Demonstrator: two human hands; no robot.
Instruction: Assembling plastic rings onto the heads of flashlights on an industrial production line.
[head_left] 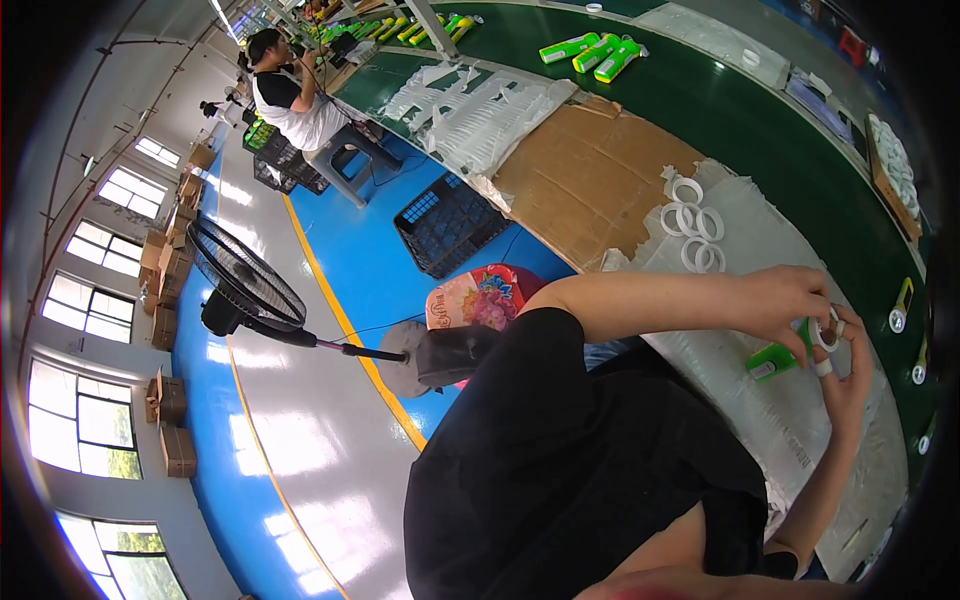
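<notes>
My left hand (788,300) is closed around a green flashlight (772,362) with a white label, held over the plastic-covered bench on the right. A white ring (822,332) sits at the flashlight's upper end. The fingers of my right hand (848,372) are bent and pinch this ring from the other side. Something white wraps one right finger. Part of the flashlight is hidden behind my left fingers, so I cannot tell whether the ring is fully around it. Several loose white rings (688,222) lie in a cluster beyond my left forearm.
A green conveyor belt (690,100) runs along the bench, carrying green-and-yellow flashlights (600,55). Brown cardboard (580,175) and plastic sheeting (480,110) cover the bench. A black crate (450,222), a fan (245,280) and a stool stand on the floor. A co-worker (295,100) sits farther along.
</notes>
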